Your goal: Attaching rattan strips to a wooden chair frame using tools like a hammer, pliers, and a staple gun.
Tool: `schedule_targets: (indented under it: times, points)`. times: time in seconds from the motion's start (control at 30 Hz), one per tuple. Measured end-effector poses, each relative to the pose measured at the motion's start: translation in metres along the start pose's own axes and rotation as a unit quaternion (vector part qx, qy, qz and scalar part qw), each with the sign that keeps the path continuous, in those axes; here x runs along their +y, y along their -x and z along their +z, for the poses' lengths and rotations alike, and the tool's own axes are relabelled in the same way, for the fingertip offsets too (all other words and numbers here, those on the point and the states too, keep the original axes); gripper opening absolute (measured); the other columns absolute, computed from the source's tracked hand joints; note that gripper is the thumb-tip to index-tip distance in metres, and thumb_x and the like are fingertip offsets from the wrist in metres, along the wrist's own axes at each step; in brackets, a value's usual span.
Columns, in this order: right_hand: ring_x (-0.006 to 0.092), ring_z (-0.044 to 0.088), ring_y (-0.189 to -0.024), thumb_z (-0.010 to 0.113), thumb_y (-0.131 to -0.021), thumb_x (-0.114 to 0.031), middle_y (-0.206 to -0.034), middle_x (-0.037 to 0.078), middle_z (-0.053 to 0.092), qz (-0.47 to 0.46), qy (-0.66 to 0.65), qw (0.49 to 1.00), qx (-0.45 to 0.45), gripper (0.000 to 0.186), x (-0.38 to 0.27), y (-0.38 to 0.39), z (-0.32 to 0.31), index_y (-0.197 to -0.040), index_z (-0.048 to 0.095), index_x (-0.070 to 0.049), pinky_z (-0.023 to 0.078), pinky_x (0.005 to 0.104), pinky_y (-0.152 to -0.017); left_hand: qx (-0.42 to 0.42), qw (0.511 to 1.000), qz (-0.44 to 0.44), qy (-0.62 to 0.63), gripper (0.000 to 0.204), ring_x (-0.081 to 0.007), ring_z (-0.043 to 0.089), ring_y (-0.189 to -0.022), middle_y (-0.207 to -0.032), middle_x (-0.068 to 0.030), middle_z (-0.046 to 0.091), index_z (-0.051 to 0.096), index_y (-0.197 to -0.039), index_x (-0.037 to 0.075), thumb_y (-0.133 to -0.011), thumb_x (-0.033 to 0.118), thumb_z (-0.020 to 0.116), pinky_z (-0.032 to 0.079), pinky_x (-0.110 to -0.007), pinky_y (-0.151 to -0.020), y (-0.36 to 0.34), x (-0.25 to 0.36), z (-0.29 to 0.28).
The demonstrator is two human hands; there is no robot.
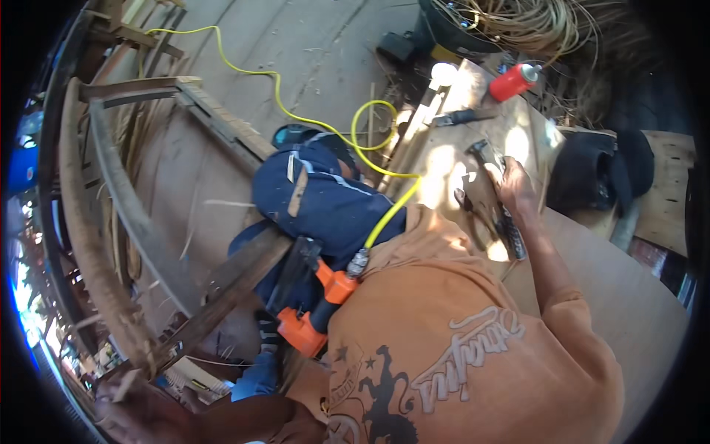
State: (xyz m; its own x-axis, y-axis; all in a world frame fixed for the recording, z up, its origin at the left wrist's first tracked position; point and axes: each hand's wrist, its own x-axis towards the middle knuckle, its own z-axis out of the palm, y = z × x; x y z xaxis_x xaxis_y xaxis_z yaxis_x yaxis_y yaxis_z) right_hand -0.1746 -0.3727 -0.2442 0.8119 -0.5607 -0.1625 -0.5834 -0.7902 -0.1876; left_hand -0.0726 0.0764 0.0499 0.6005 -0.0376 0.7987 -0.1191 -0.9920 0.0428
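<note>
At the bench on the right, my right hand (515,185) is closed round a hammer (512,235), its dark handle running out below the palm and its head beyond the fingers. Close beside it lie pincers (473,211) with dark handles. Far to the lower left, my left hand (129,411) is in shadow, its fingers curled at the near end of a curved wooden frame (126,192). Across my lap rests an orange and black nail gun (319,305), joined to a yellow air hose (396,211); neither hand touches it.
A red can (512,82) and a dark-handled tool (464,116) lie on the wooden bench (436,159). Beyond stands a dark bucket (451,29) beneath coiled cane strips (532,26). Black cloth (592,170) lies at right. The hose loops over the plank floor (296,44).
</note>
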Motion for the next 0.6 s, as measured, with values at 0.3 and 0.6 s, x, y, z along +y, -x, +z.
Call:
schedule_targets:
  times: [0.3,0.6]
  points:
    - [0.0339,0.058,-0.086,0.056,-0.084,-0.015,-0.088,0.016,0.06,0.034,-0.037,0.994,-0.094,0.016,0.022,0.081,0.047,-0.094,0.054,-0.003,0.048,0.0399,-0.07,-0.029,0.899,-0.279,0.335,0.035,-0.0199,0.058,-0.093,-0.097,-0.0158,0.06,0.054,-0.11,-0.011,-0.089,0.017,0.058,0.046,-0.029,-0.088,-0.011,-0.044,0.019]
    - [0.0318,0.055,-0.083,0.051,-0.081,-0.008,-0.091,0.014,0.054,0.02,0.042,0.999,0.012,0.017,0.044,0.098,0.075,-0.098,0.051,-0.004,0.046,0.04,-0.072,-0.031,0.885,-0.274,0.374,0.033,-0.0223,0.059,-0.094,-0.101,-0.0175,0.061,0.053,-0.113,-0.01,-0.092,0.015,0.052,0.046,-0.032,-0.088,-0.007,-0.073,0.02]
